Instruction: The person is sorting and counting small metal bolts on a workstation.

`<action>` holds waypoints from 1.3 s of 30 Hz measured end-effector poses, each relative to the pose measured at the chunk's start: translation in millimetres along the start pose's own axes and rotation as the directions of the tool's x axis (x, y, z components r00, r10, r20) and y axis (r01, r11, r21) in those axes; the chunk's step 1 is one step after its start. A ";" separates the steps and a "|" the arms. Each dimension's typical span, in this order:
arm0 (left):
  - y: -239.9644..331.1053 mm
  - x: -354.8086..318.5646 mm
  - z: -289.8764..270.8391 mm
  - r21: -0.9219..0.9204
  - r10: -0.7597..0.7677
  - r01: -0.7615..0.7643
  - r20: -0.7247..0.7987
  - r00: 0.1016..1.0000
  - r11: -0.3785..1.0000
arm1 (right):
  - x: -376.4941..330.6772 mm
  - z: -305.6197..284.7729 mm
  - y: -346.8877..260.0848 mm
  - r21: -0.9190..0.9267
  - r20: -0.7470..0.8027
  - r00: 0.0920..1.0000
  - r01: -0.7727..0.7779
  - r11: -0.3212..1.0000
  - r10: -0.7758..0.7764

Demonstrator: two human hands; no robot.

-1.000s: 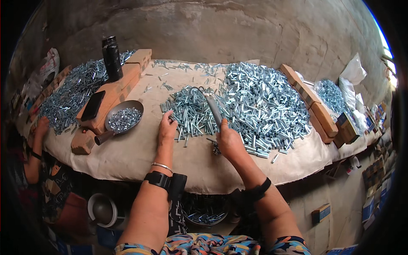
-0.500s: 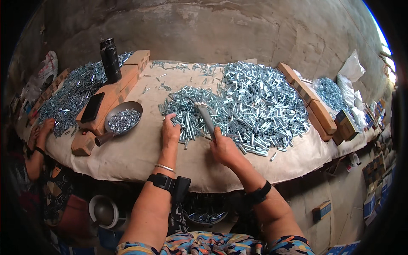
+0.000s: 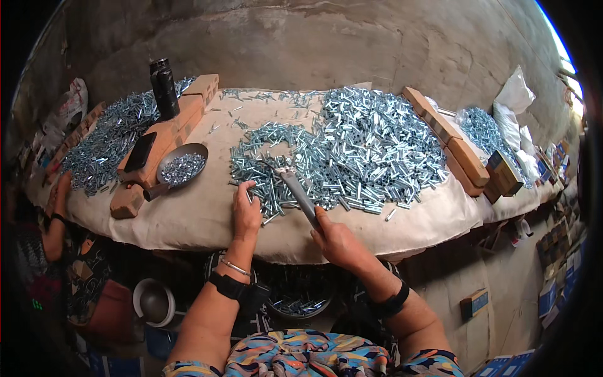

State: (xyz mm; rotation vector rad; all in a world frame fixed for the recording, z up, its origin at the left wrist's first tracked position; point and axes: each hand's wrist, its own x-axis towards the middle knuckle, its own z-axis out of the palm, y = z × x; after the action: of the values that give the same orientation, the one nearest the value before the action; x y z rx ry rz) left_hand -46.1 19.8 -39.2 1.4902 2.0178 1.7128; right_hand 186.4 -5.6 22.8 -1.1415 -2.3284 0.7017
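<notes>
A heap of thin silvery-blue bolts (image 3: 270,133) lies in the middle of the cloth-covered table and meets a larger heap of short metal sleeves (image 3: 383,147) on its right. My right hand (image 3: 341,239) is wrapped round the grey handle of a hand rake (image 3: 299,196). The rake's metal head rests among the bolts, its prongs partly lost in them. At the heap's near left edge, my left hand (image 3: 247,210) is cupped with thumb and fingers apart, close against some bolts. A small bare patch of cloth shows within the bolt heap beyond the rake.
Left stand a pan (image 3: 182,166) of small metal parts, a brick row (image 3: 169,141) bearing a phone (image 3: 140,151) and a black bottle (image 3: 164,88). Another person's hand (image 3: 63,183) is by the far-left heap (image 3: 110,141). Long blocks (image 3: 449,135) border the sleeves on the right.
The rake head has come nearer and left through the bolts, with my right hand lower. A bare patch has opened in the bolt heap. My left hand has shifted slightly nearer.
</notes>
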 end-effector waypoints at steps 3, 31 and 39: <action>-2.6 -4.7 -7.4 -0.015 0.017 -0.016 0.035 0.999 1.000 | -10.4 5.0 -1.4 -0.007 -0.004 1.000 -0.019 1.000 0.019; 9.8 -4.6 -44.0 0.098 0.074 -0.081 0.069 0.995 0.992 | 13.2 -97.2 123.8 -0.488 -0.594 0.779 -0.545 0.682 0.198; 30.0 -15.4 -55.5 0.126 -0.110 0.087 0.188 0.976 0.988 | 20.5 -45.0 30.3 -0.096 -0.332 0.943 -0.008 0.995 -0.025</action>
State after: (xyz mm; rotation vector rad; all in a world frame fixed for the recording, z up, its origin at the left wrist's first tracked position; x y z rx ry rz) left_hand -54.9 -33.1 -2.7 1.4977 2.0813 1.3751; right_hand 219.3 38.1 42.2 -1.1879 -2.0945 0.3612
